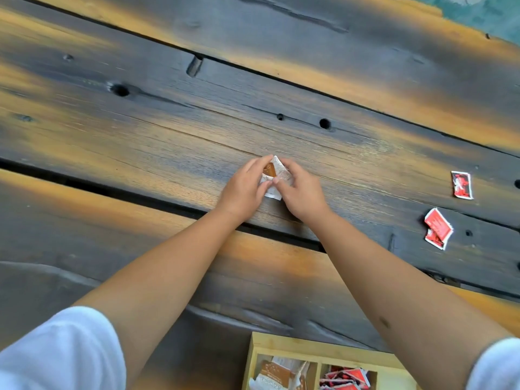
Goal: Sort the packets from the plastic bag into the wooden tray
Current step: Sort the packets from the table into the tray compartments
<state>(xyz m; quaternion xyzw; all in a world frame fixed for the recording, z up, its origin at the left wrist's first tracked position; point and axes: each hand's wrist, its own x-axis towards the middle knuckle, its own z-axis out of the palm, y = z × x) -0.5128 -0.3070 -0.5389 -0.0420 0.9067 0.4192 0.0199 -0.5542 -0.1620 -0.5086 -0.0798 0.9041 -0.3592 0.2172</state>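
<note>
Both my hands meet at the middle of the dark plank table. My left hand (pixel 244 187) and my right hand (pixel 302 192) pinch a small white and brown packet (pixel 274 171) between their fingertips, just above the wood. The wooden tray (pixel 284 343) sits at the bottom edge, near my body; its left compartment holds brown and white packets (pixel 277 372), its right compartment holds red packets (pixel 347 378). No plastic bag is in view.
One red packet (pixel 461 184) lies on the table at the far right. Two more red packets (pixel 437 228) lie overlapped below it. Gaps run between the planks (pixel 140 192), and the table's far edge shows at the top right.
</note>
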